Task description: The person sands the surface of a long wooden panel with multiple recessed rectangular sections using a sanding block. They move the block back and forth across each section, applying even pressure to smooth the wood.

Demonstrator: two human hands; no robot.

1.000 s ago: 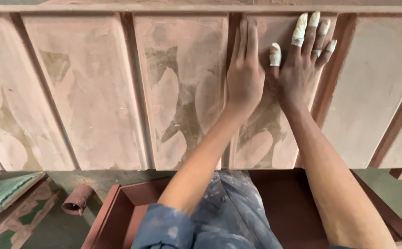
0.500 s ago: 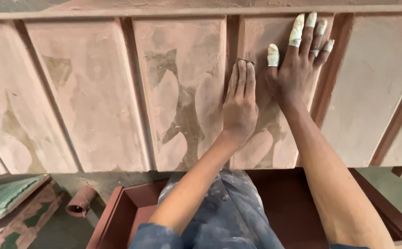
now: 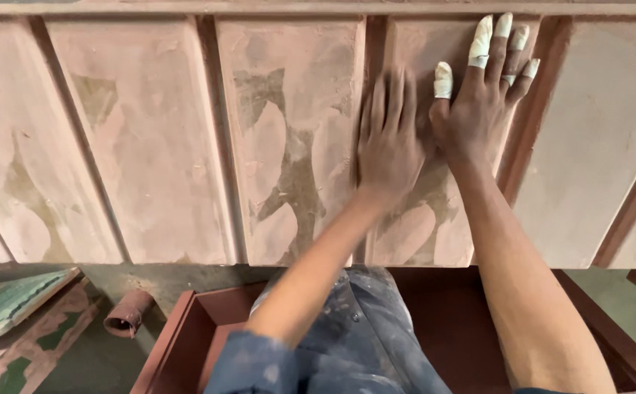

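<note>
Head view looks down on two bare hands laid flat on a panelled wooden door (image 3: 288, 146) that lies across the frame. The left hand (image 3: 391, 142) presses palm-down, fingers together and straight, on the raised panel right of centre; motion blur hides whether a small abrasive sheet sits beneath it, so its grip cannot be told beyond a flat, open press. The right hand (image 3: 482, 95) rests just beside it, thumb nearly touching the left hand, fingers spread wide and holding nothing, each fingertip wrapped in white tape (image 3: 443, 80).

Out from the hands, the panels are pale and dusty with darker reddish patches, divided by narrow reddish-brown rails. Below the door's near edge sit the person's paint-flecked jeans (image 3: 361, 328), a dark red frame (image 3: 186, 321) around the knees, and a short rusty pipe stub (image 3: 128, 314) on the floor at lower left.

As a judgement, the flat left palm could ride onto the rail between panels and round its edge, since it works close to that groove; pressure near the door's near edge might also tip or shift it.

The door's long axis runs left to right; each panel's long axis runs away from the person.
</note>
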